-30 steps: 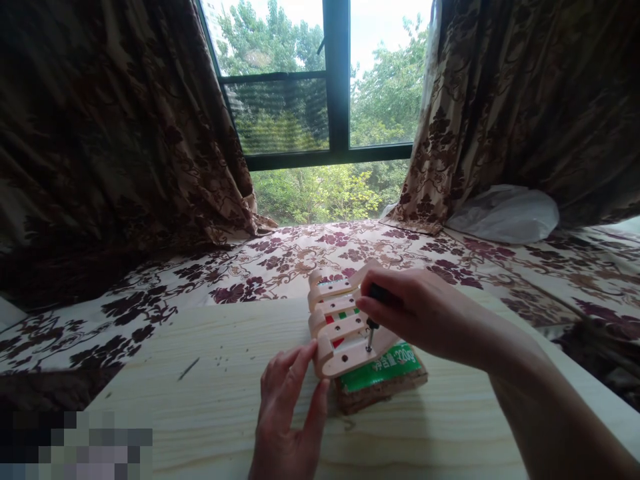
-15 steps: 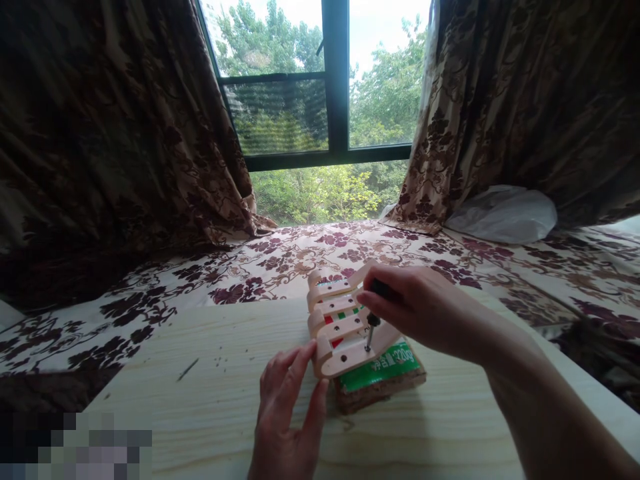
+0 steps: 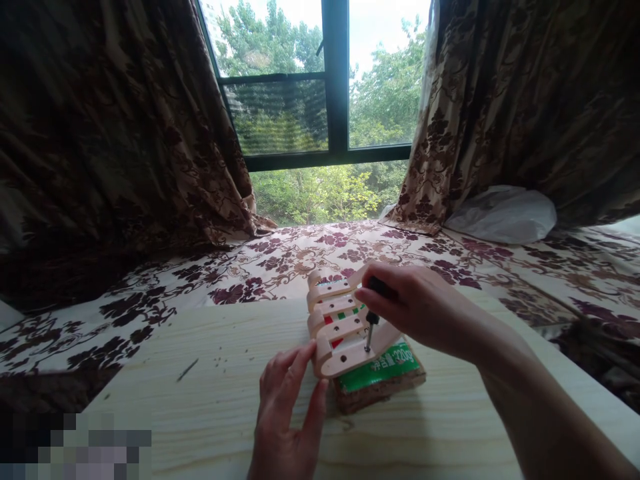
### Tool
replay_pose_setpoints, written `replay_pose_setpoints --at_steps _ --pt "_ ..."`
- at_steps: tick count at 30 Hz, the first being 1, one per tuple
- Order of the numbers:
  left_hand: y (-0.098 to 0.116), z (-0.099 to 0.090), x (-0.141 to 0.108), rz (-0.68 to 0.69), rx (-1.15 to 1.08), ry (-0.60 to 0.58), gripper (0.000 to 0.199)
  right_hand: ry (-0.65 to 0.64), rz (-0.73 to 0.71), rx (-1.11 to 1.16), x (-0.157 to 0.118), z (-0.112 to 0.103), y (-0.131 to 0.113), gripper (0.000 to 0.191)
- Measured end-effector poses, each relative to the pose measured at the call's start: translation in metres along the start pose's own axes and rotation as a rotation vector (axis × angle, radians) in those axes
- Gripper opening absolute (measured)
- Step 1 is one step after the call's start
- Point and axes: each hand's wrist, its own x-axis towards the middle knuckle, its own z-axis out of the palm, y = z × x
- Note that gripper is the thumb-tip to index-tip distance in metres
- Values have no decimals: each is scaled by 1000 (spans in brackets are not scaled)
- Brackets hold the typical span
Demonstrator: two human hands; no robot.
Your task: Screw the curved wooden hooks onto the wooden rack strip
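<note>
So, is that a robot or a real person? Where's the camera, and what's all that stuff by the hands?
No robot here: these are a person's two bare hands. Every picture comes from one camera worn on that person's head, looking forward and down.

The right hand holds a black-handled screwdriver with a metal shaft. Its tip meets the nearest bar of a pale beige piece with several bars and round holes. The left hand touches that piece's near left end with finger and thumb.

Underneath is a brown-sided block with a green label, resting on a pale board with wood grain. A thin dark stick lies on the board too, with some crumbs. I can't tell what the crumbs are.
</note>
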Motion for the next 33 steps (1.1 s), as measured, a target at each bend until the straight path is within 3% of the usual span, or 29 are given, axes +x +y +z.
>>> replay_pose_setpoints --at_steps 4,12,19,26,33 --pt "0 2 2 -11 5 -3 45 26 88 -42 2 3 2 26" --pt "2 -1 0 -25 0 0 44 -47 -30 40 -4 -5 -2 17" --pt "1 0 2 21 9 6 45 27 103 -39 2 0 7 28" --pt "0 1 0 -3 -8 1 43 -30 -27 40 -3 -3 1 19" --pt "1 0 0 16 9 7 43 35 116 -83 4 1 5 27"
